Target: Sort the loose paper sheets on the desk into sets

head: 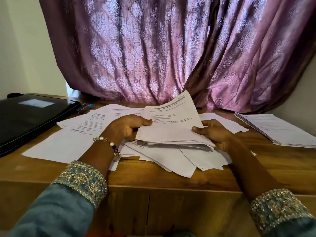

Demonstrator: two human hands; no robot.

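Observation:
I hold a small bundle of printed sheets (172,125) raised above the desk, its far edge tilted up. My left hand (130,126) grips the bundle's left edge, thumb on top. My right hand (212,132) grips its right edge from below, thumb on the page. Under the bundle, loose white sheets (171,159) lie scattered and overlapping. More printed sheets (82,132) spread out to the left. A neat stack of papers (280,130) lies at the right of the desk.
The wooden desk (153,175) has its front edge close to me. A closed black laptop (29,117) sits at the far left, with pens (85,107) beside it. A purple patterned curtain (171,48) hangs behind the desk.

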